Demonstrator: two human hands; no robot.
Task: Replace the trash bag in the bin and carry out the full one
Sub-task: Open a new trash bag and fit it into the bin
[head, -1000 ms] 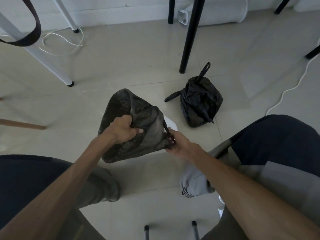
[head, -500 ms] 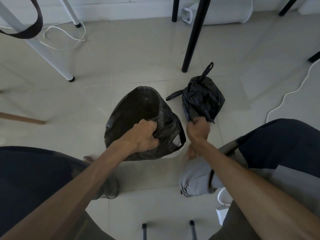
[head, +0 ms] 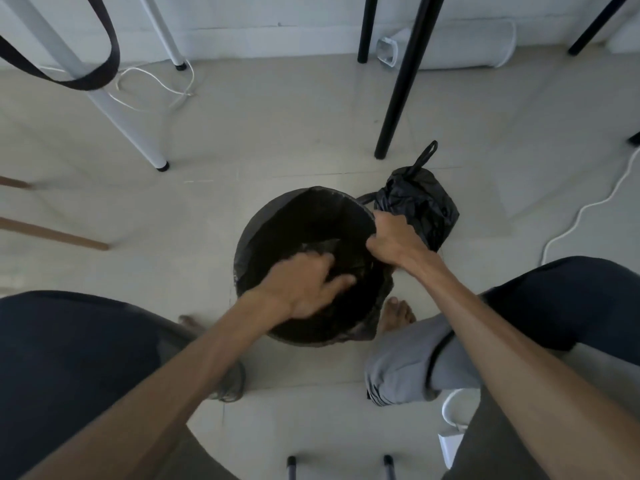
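Lining the bin (head: 256, 220) at floor centre with the fresh bag (head: 311, 223): right hand (head: 393, 239) pinching the film over the right rim, left hand (head: 304, 289) pressing inside with fingers spread, blurred, leaving the tied full bag (head: 420, 206) just right, untouched.

Pretty dim, flat daylight overall, a bit brighter up by the far wall (head: 277, 15). Shadows on the tile floor (head: 277, 133) are soft. The left hand (head: 304, 289) is motion-blurred. Heavy wide-angle warp bends the white table leg (head: 114, 109) near the left edge.
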